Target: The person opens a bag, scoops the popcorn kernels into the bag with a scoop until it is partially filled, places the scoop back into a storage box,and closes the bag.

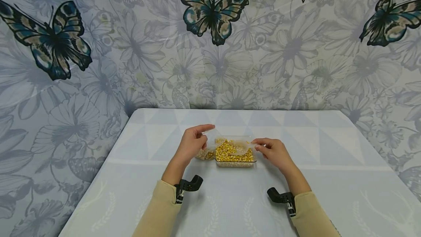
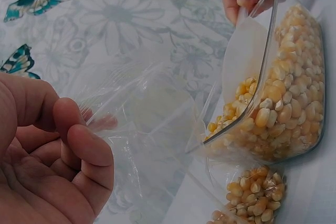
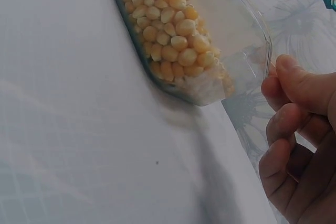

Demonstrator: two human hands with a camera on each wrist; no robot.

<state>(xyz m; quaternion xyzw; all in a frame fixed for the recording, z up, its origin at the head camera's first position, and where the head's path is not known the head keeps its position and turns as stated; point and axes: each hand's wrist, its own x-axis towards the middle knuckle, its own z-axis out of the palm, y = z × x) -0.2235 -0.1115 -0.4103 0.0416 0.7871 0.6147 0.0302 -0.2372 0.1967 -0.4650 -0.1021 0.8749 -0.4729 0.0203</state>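
A clear rectangular container of yellow corn kernels sits on the table. Beside its left end is a clear plastic bag with more kernels in its lower part. My left hand pinches the bag's upper edge between thumb and fingertip, pulling the film taut. At the container's right end, my right hand pinches the rim between thumb and index finger, the other fingers loosely curled. A pale translucent piece shows over the corn inside the container; its kind is unclear.
The pale patterned table reaches back to a wall hanging printed with flowers and butterflies. A black camera mount is strapped to each wrist, the left mount and the right mount.
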